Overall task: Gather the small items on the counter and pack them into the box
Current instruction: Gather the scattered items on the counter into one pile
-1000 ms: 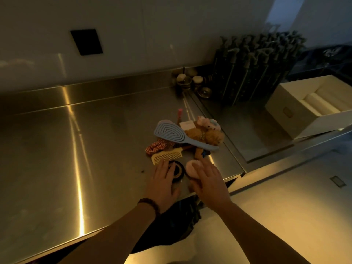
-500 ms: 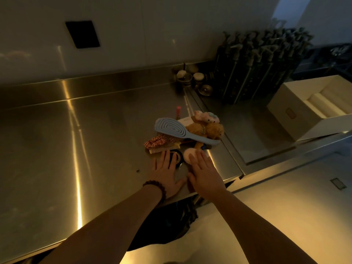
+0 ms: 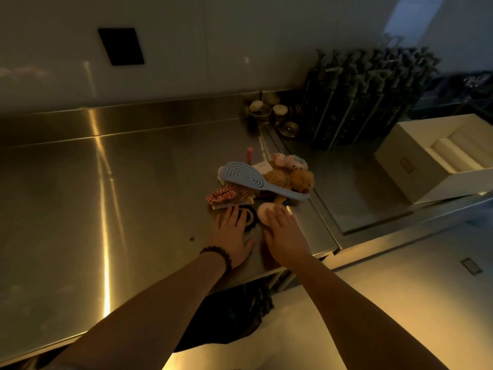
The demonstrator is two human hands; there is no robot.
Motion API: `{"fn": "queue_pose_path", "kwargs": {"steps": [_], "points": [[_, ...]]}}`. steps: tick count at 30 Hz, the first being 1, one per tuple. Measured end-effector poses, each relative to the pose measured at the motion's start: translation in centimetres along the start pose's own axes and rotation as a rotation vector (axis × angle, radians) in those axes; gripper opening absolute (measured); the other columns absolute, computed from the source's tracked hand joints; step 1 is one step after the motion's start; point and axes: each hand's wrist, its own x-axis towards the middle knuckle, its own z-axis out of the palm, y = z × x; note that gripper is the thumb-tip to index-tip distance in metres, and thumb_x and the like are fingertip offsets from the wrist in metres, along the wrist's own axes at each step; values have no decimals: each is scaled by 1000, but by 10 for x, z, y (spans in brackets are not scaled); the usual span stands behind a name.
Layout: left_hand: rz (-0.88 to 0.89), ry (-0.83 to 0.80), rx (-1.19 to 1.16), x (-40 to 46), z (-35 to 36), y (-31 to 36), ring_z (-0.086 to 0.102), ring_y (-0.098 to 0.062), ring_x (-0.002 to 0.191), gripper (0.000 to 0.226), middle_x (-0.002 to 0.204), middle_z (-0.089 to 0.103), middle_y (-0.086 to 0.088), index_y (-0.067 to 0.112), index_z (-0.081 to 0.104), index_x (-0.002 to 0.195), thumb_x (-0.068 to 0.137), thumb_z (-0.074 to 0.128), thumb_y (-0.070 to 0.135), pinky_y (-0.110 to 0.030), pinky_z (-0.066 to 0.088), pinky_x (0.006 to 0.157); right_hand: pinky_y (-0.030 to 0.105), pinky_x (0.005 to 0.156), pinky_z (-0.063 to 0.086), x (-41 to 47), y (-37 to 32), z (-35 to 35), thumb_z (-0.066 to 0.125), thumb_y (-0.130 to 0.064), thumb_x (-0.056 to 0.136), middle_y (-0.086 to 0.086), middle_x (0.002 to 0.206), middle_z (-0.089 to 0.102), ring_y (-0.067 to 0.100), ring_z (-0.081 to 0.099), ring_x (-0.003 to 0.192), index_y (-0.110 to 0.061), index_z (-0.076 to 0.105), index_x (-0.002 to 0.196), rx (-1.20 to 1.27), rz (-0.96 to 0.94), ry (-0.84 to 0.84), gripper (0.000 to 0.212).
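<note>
I take the blue hairbrush (image 3: 248, 175) as my landmark on the steel bench (image 3: 80, 198); just below-left of it I count one red checked scrunchie (image 3: 223, 194) and one comb (image 3: 232, 205); my left hand (image 3: 232, 234) lies flat below the comb, fingers (image 3: 234, 213) straight and slightly spread over one black round compact (image 3: 249, 216); my right hand (image 3: 286, 236) lies beside it, fingers straight and close together on one pale pink round case (image 3: 265, 213); above the brush stands one pink tube (image 3: 249, 155); right of the brush I count one brown plush toy (image 3: 290, 178) and one pink plush toy (image 3: 288, 161); well right of the brush sits one open white box (image 3: 416, 166).
</note>
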Motion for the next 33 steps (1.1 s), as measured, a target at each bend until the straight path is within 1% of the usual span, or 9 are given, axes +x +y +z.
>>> {"fn": "queue_pose_path", "kwargs": {"steps": [4,8,11,18,21,23,26,30,33], "points": [[-14,74,-37,-11,-13,-3,-4,-22,146,72,159,-1,-6,15,4,151,95,38,44,-42,0,119,40,119,2,-6,-16,-5,32,-30,100,9,158,12,23,3,146,-13,17,148,27,-42,75,54],[-101,166,-49,-32,-24,-27,9,-23,145,68,159,8,-5,16,9,150,95,36,46,-42,10,118,37,117,2,-4,-48,-7,36,-28,99,7,157,16,21,8,145,-16,28,145,49,-149,111,49],[-211,206,-36,-56,-35,-55,18,-24,142,66,156,19,-6,16,14,149,94,36,46,-40,15,116,36,117,2,6,-83,-2,35,-26,99,5,157,14,20,5,146,-15,29,146,43,-264,86,49],[-484,362,-20,-138,-64,-149,22,-21,140,67,154,24,-4,17,18,149,93,39,47,-35,17,114,35,115,0,29,-201,35,38,-25,94,13,153,25,24,13,145,-10,41,139,116,-508,4,48],[-619,406,-30,-178,-72,-193,19,-21,142,65,154,23,-2,19,19,149,94,37,49,-36,16,115,35,114,0,30,-259,51,32,-32,90,10,152,29,22,15,144,-13,45,137,138,-581,-23,52],[-700,440,-33,-205,-76,-224,23,-22,141,62,153,27,-3,20,22,148,94,35,49,-37,20,115,36,115,4,29,-296,63,37,-29,92,11,150,34,23,18,144,-14,47,134,156,-634,-29,46],[-784,484,-27,-244,-83,-269,28,-21,137,61,148,34,-4,18,27,145,93,38,48,-36,24,113,39,116,5,29,-350,86,42,-28,95,8,152,29,22,13,145,-19,42,137,146,-693,-86,43],[-874,516,-32,-292,-88,-337,31,-24,135,61,145,36,-5,19,30,142,90,43,49,-41,27,112,44,118,13,28,-426,122,37,-38,96,1,156,18,23,6,145,-30,33,141,134,-685,-189,46],[-906,495,-56,-324,-89,-392,28,-25,136,66,146,33,-6,21,30,143,87,46,52,-44,25,112,40,117,14,27,-484,146,37,-40,96,0,156,16,21,6,145,-30,30,143,70,-697,-189,48]]}}
